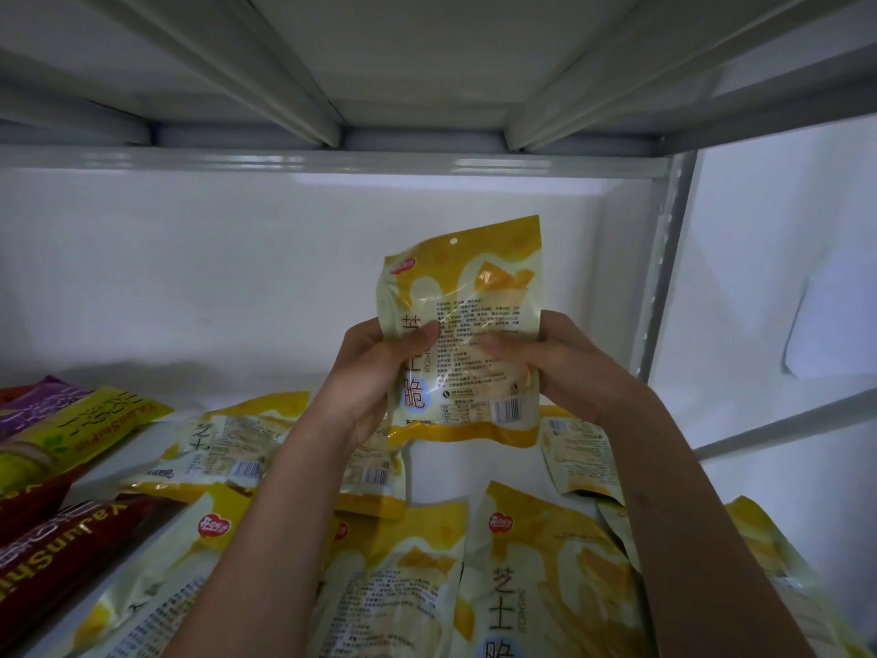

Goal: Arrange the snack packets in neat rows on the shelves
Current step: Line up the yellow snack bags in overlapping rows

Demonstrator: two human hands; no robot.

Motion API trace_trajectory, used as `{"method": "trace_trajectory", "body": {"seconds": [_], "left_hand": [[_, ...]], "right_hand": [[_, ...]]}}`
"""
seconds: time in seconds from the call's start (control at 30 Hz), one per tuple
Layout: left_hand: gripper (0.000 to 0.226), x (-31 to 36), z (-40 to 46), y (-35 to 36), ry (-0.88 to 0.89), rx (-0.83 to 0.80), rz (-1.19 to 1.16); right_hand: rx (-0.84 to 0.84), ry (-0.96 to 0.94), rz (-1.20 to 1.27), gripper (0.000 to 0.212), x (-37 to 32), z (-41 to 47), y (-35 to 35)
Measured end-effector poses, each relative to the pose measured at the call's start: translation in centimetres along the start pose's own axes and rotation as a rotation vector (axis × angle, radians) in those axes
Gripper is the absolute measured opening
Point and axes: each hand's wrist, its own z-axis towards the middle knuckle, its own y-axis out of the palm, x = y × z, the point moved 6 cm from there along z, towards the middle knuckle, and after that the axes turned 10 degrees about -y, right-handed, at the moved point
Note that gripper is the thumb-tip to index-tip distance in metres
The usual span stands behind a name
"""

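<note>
left hand (375, 372) and right hand (560, 363) grip yellow packet (460, 325) upright | above yellow packets (545, 562) on shelf (455, 467) | red packets (61, 539) far left of it

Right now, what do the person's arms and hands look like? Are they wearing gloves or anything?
No gloves. Both hands are bare: the left hand and the right hand show plain fingers with short nails. I see no rings, watch or bracelet. The forearms are bare too, with no sleeves in view all the way down to the bottom edge of the picture.
</note>
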Motion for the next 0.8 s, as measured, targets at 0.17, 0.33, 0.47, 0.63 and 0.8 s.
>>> {"method": "trace_trajectory", "body": {"seconds": [0.17,0.33,0.47,0.63,0.8], "left_hand": [[0.034,0.1,-0.1,0.3,-0.01,-0.024,0.024],[0.039,0.5,-0.4,0.6,0.074,-0.058,0.003],[0.037,0.7,-0.3,0.7,0.155,0.007,0.046],[0.047,0.8,-0.7,1.2,0.202,0.018,0.137],[0.073,1.2,-0.9,1.6,0.239,-0.039,0.137]], "right_hand": [[0.081,-0.035,-0.088,0.025,0.0,0.2,-0.5],[0.025,-0.006,-0.075,0.035,0.1,0.2,-0.2],[0.032,-0.059,0.063,0.039,-0.3,0.3,0.0],[0.196,-0.191,0.088,0.029,-0.7,0.7,-1.2],[0.245,-0.178,0.113,0.027,-0.3,0.7,-1.5]]}}
